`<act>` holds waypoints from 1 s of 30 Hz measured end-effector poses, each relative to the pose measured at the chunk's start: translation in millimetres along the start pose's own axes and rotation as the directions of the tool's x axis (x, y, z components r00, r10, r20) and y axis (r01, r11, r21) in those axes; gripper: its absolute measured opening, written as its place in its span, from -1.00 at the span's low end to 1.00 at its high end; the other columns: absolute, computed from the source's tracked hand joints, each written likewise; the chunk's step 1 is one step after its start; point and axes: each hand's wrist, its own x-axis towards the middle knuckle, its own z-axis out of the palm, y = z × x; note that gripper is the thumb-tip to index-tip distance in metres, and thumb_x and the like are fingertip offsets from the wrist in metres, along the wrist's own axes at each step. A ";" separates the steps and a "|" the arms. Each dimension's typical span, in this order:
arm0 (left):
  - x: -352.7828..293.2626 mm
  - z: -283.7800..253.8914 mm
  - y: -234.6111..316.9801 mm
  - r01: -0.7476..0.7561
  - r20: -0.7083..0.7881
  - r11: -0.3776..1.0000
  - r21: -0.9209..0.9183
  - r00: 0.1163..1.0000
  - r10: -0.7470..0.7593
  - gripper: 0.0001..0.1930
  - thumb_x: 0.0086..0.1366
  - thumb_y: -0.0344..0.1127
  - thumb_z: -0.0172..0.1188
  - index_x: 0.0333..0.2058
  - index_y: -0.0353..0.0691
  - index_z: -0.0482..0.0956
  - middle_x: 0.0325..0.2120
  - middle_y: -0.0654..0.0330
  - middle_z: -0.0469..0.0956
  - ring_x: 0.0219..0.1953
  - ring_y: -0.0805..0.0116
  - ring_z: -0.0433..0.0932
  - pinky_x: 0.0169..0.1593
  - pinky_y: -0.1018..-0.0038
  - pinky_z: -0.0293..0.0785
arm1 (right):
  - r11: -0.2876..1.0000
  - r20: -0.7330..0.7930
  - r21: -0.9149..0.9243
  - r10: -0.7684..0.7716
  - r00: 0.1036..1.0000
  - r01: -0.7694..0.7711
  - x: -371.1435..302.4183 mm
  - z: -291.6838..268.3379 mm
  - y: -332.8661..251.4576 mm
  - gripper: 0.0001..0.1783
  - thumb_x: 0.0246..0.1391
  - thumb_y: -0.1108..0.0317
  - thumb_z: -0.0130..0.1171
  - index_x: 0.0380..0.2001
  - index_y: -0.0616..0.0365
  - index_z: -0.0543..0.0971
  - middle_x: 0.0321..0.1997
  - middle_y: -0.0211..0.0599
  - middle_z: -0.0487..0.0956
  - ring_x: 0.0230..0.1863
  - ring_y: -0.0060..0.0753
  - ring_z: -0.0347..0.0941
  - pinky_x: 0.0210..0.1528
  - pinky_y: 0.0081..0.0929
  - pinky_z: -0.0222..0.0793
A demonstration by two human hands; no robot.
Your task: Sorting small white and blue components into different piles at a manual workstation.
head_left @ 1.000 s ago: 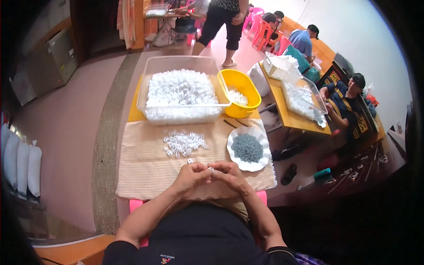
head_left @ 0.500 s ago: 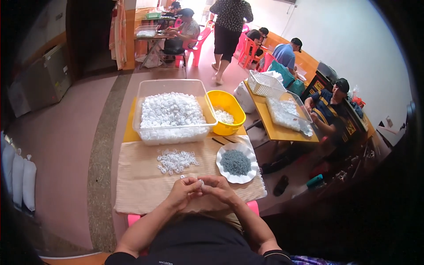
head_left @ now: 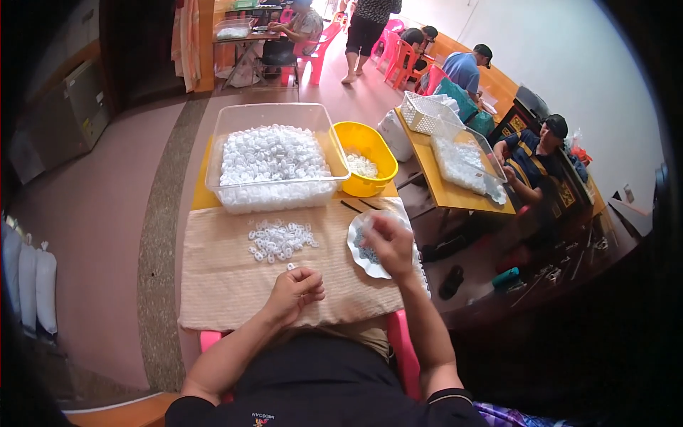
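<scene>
My left hand (head_left: pixel 294 294) hovers over the near part of the beige cloth (head_left: pixel 228 285), fingers curled and thumb against the index finger; whatever it may hold is hidden. Just beyond it lies a single small white plastic piece (head_left: pixel 290 267). Over a white scalloped plate (head_left: pixel 377 270) my right hand (head_left: pixel 391 245) is raised, slightly blurred, pinching a small whitish piece (head_left: pixel 368 225). It partly covers the small grey-blue parts (head_left: pixel 366 255) on that plate. A loose pile of white oval plastic pieces (head_left: pixel 281 240) lies left of the plate.
A clear bin (head_left: pixel 274 193) heaped with white pieces stands at the back, beside a yellow tub (head_left: pixel 370 186) with several pieces inside. Two thin black sticks (head_left: pixel 351 207) lie behind the plate. A neighbouring table (head_left: pixel 459 201) is at right, with a seated co-worker (head_left: pixel 530 160).
My hands have parted. The right hand has moved up and right over the plate with a small whitish piece, while the left stays near the cloth's front. The walking person is farther off.
</scene>
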 end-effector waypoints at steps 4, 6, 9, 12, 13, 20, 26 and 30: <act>0.7 -2.1 -2.9 0.003 -0.031 1.000 0.012 1.000 -0.003 -0.88 0.28 -0.33 0.19 -0.34 -0.25 0.50 -0.46 0.27 0.52 -0.39 0.49 0.52 -0.25 0.50 0.57 | 0.997 -0.271 0.039 -0.046 0.961 0.059 66.9 -13.0 -29.1 -0.77 0.13 0.44 0.16 -0.16 0.32 0.58 -0.42 -0.39 0.56 -0.52 -0.65 0.45 -0.44 -0.69 0.41; 1.6 5.8 -3.5 -0.001 -0.031 1.000 0.017 1.000 0.002 -0.88 0.26 -0.35 0.21 -0.36 -0.27 0.50 -0.49 0.26 0.51 -0.42 0.48 0.52 -0.25 0.50 0.55 | 0.978 -0.308 -0.168 -0.169 0.936 0.122 104.3 -32.6 1.5 -0.69 0.11 0.43 0.19 -0.09 0.34 0.55 -0.42 -0.36 0.57 -0.52 -0.63 0.45 -0.46 -0.68 0.40; 3.0 7.6 -4.8 -0.026 -0.014 0.999 0.022 1.000 0.027 -0.88 0.26 -0.37 0.21 -0.34 -0.29 0.51 -0.47 0.24 0.52 -0.42 0.48 0.52 -0.26 0.51 0.55 | 0.833 -0.283 -0.548 -0.273 0.919 0.079 118.2 -32.4 25.5 -0.63 0.05 0.46 0.22 -0.05 0.36 0.53 -0.42 -0.30 0.59 -0.46 -0.65 0.46 -0.41 -0.68 0.39; 6.0 -0.5 -4.4 -0.047 -0.016 0.998 0.045 0.999 0.047 -0.89 0.26 -0.38 0.21 -0.33 -0.28 0.51 -0.47 0.24 0.53 -0.42 0.48 0.53 -0.28 0.53 0.55 | 0.971 -0.076 -0.235 -0.059 0.995 0.040 89.0 0.8 12.0 -0.66 0.02 0.48 0.25 -0.10 0.36 0.55 -0.41 -0.33 0.59 -0.42 -0.66 0.47 -0.37 -0.67 0.38; 7.9 0.1 -7.3 -0.060 0.032 0.995 0.082 0.998 0.058 -0.89 0.26 -0.38 0.21 -0.33 -0.29 0.51 -0.47 0.23 0.54 -0.43 0.49 0.53 -0.29 0.54 0.55 | 0.982 -0.014 -0.166 -0.095 0.995 0.092 73.5 9.5 18.9 -0.70 -0.01 0.50 0.28 -0.16 0.32 0.58 -0.41 -0.36 0.58 -0.41 -0.67 0.46 -0.37 -0.66 0.37; -0.5 7.0 -10.4 -0.134 0.126 0.896 0.424 0.988 0.089 -0.88 0.22 -0.40 0.24 -0.31 -0.33 0.57 -0.48 0.29 0.56 -0.43 0.60 0.51 -0.36 0.65 0.47 | 0.934 0.315 -0.320 -0.056 0.947 0.162 12.7 66.5 11.2 -0.76 -0.06 0.46 0.27 -0.26 0.24 0.61 -0.35 -0.16 0.58 -0.39 -0.27 0.55 -0.33 -0.44 0.44; 0.7 7.3 -17.1 -0.174 0.137 0.911 0.375 0.982 0.132 -0.89 0.20 -0.41 0.24 -0.37 -0.35 0.59 -0.54 0.32 0.55 -0.50 0.63 0.47 -0.43 0.65 0.41 | 0.720 0.334 -0.662 0.035 0.942 0.208 11.2 76.6 13.0 -0.80 -0.03 0.34 0.17 -0.30 0.13 0.62 -0.24 -0.18 0.56 -0.26 -0.02 0.53 -0.20 -0.18 0.43; 0.2 8.0 -15.7 -0.169 0.118 0.907 0.385 0.984 0.133 -0.90 0.20 -0.41 0.23 -0.38 -0.35 0.58 -0.55 0.31 0.54 -0.50 0.63 0.46 -0.43 0.66 0.41 | 0.663 0.345 -0.722 0.095 0.934 0.199 13.9 83.8 14.4 -0.84 0.03 0.31 0.11 -0.35 0.10 0.61 -0.26 -0.18 0.55 -0.27 -0.02 0.53 -0.22 -0.16 0.43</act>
